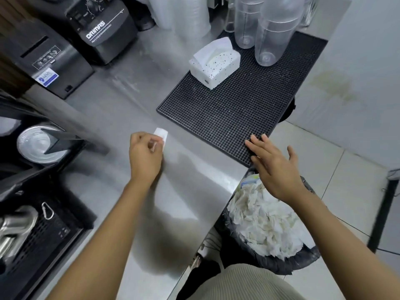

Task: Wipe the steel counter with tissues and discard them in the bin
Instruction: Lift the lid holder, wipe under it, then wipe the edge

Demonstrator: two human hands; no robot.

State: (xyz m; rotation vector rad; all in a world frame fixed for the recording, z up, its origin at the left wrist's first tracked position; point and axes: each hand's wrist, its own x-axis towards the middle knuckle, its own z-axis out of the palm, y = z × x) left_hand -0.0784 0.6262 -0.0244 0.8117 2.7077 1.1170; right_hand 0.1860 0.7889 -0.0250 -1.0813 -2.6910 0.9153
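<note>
My left hand (145,155) is closed around a small folded white tissue (161,134) and rests on the steel counter (190,191) near its middle. My right hand (273,167) is flat with fingers spread, its fingertips on the near corner of the black rubber mat (233,109), and it holds nothing. A white speckled tissue box (216,68) with a sheet sticking up stands at the mat's far left corner. Below the counter's right edge sits a bin (281,263) lined with a dark bag and piled with crumpled tissues.
A black blender base (104,29) and a dark machine (43,61) stand at the back left. Clear plastic jugs (275,37) stand on the mat's far end. A sunken well with a lidded cup (39,144) and a black drip tray (43,234) line the left side.
</note>
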